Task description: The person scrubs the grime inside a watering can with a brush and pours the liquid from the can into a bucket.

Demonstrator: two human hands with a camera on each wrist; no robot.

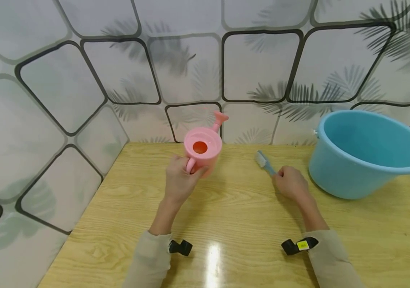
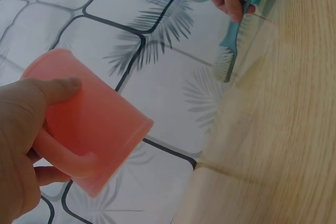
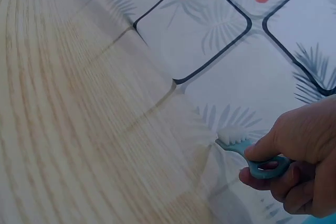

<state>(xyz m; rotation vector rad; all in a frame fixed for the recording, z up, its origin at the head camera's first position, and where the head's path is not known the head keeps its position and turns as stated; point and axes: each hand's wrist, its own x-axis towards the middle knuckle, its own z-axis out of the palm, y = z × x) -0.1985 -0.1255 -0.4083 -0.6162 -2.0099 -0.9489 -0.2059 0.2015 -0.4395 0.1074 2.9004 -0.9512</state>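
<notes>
My left hand (image 1: 180, 179) grips a pink watering can (image 1: 209, 145) by its handle, the thumb pressed along its side. The can is held above the table, its round top opening facing me and its spout pointing away toward the wall. In the left wrist view the can (image 2: 100, 119) appears tilted, with fingers behind the handle. My right hand (image 1: 291, 183) holds a blue brush (image 1: 270, 170) with white bristles by its handle, bristle end away from me. The right wrist view shows the thumb on the brush handle (image 3: 262, 167), which has a loop.
A large light-blue bucket (image 1: 349, 176) stands at the right of the wooden table (image 1: 233, 216), close beside my right hand. Behind and to the left rise walls (image 1: 255, 68) with a leaf-and-line pattern, meeting the table's back edge.
</notes>
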